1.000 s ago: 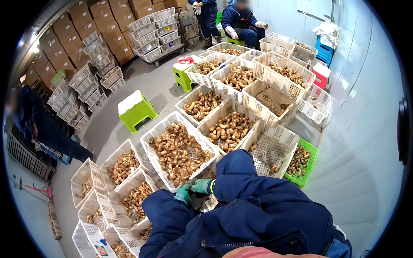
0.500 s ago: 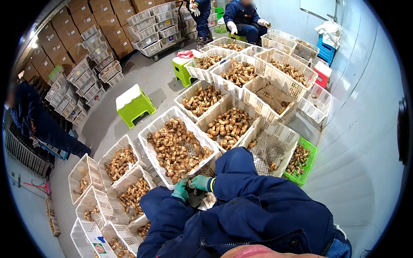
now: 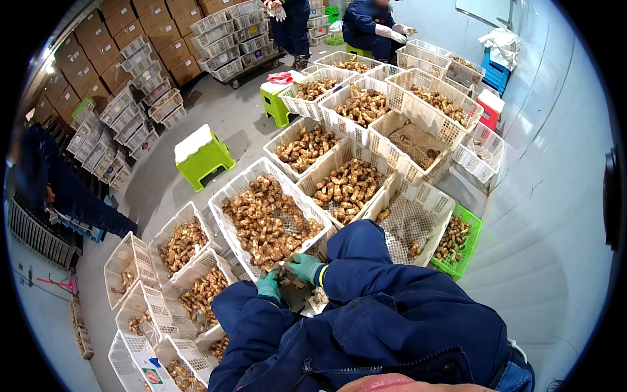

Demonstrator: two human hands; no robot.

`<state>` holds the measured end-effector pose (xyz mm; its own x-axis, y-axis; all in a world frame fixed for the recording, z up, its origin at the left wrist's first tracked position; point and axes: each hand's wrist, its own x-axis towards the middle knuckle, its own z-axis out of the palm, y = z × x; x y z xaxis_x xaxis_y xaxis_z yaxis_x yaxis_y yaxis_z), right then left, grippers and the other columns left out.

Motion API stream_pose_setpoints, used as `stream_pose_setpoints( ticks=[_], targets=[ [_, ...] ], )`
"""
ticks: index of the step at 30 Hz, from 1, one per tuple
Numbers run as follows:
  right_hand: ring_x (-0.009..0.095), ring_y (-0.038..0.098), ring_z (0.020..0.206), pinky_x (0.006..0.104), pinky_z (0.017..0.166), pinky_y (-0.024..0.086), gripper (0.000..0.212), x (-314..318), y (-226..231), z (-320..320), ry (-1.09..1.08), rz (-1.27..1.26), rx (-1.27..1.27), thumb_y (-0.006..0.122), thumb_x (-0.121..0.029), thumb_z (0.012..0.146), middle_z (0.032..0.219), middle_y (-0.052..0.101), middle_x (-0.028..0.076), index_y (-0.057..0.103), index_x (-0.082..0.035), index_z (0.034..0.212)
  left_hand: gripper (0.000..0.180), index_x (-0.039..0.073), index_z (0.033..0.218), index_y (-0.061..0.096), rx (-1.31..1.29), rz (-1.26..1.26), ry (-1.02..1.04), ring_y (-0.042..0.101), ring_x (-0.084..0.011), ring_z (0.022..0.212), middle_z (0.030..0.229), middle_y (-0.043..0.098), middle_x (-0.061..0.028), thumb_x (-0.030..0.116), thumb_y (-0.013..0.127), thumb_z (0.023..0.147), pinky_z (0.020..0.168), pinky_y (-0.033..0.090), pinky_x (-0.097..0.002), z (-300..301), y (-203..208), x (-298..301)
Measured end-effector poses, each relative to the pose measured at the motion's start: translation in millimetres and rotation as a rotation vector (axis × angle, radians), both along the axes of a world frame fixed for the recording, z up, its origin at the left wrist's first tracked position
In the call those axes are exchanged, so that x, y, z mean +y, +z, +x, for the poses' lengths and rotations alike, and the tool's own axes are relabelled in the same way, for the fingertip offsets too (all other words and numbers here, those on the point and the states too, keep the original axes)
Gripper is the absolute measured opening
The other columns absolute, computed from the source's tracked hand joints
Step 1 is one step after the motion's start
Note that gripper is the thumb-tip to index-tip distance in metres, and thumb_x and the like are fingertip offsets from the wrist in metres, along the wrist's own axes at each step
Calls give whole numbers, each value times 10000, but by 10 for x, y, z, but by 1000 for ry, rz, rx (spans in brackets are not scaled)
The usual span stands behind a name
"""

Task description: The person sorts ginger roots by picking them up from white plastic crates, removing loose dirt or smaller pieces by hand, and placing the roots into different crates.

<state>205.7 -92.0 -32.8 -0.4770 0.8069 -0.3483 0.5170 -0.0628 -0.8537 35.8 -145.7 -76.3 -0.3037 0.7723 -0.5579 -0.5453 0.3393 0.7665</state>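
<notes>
The left hand (image 3: 268,285), in a green glove, hangs low over the lap, just below the near corner of a white basket (image 3: 238,183). The right hand (image 3: 305,266), gloved the same way, is a little farther forward and to its right, a narrow gap between the two. Both are bent inward at the near edge of the basket. Their fingers are too small and partly hidden, so I cannot tell whether either hand is clamped on something or its fingers stand apart; a small brownish patch shows between them, too unclear to name.

Brown mushrooms (image 3: 261,222) lie heaped in the basket straight ahead of both hands. Ahead and to the right of the right hand is another basket of mushrooms (image 3: 348,189). Right of that hand, past the bent knee (image 3: 356,243), comes a basket with only a few mushrooms along its sides, then a green basket (image 3: 470,245) with smaller ones. Left of the left hand, beyond the other knee, more white baskets hold mushrooms (image 3: 204,291). Well ahead and left of the left hand, a green stool (image 3: 206,160) with a white top stands on the floor (image 3: 153,202). Far ahead of the right hand sits a person (image 3: 366,26) in dark blue.
</notes>
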Motion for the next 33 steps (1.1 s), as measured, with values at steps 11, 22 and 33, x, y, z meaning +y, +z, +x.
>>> stream_pose_setpoints(
  ticks=[11,22,33],
  targets=[
    [278,526,1080,350,891,433,838,6,244,-32,-301,-453,460,743,-457,700,1228,522,204,434,73,1270,636,1,1209,508,975,298,-874,548,-299,1082,1149,576,-200,391,688,740,914,417,-342,424,1311,-323],
    [163,550,604,298,522,435,528,105,200,-13,-156,-141,364,663,-479,773,779,634,65,611,0,990,977,-97,1285,389,495,1279,-1343,484,-348,1164,1273,455,-273,684,571,727,979,365,-440,776,4205,-452],
    [179,580,678,311,582,463,361,312,-455,36,-103,-29,608,616,-385,845,832,637,68,606,-36,942,456,-7,1257,461,467,398,-594,582,-236,1049,1140,588,-144,338,417,962,932,450,-351,295,2510,-300]
  ],
)
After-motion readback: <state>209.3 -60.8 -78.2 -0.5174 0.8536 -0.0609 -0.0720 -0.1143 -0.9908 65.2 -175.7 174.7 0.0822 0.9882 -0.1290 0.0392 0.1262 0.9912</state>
